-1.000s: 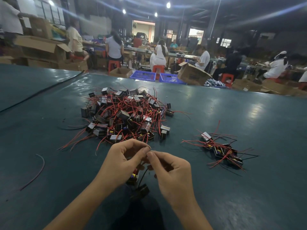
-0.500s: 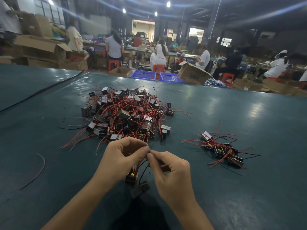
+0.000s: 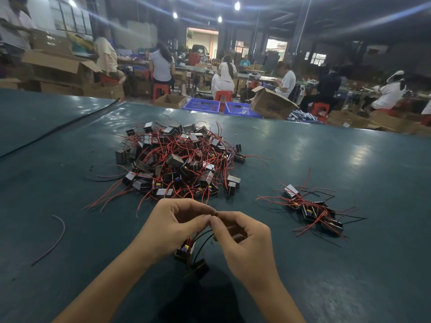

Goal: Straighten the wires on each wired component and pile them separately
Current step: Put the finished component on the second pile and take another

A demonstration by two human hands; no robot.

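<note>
A big tangled heap of small black box components with red wires [image 3: 177, 164] lies on the dark green table [image 3: 349, 164] ahead of me. A smaller pile of the same components [image 3: 312, 210] lies to the right. My left hand [image 3: 172, 224] and my right hand [image 3: 245, 238] meet fingertip to fingertip just above the table, both pinching the red and black wires of one component [image 3: 185, 249] that hangs below them. A second black component [image 3: 198, 268] sits under it; whether it rests on the table or hangs by its wire is unclear.
One loose red wire [image 3: 52, 241] lies on the table at the left, and a loose black wire [image 3: 102, 179] lies beside the heap. Beyond the far table edge are cardboard boxes [image 3: 270, 106], blue crates [image 3: 201, 105] and several seated people.
Both hands have stayed pinched together on the wires. The hanging component has shifted slightly below my left hand, and more black wire shows between the hands.
</note>
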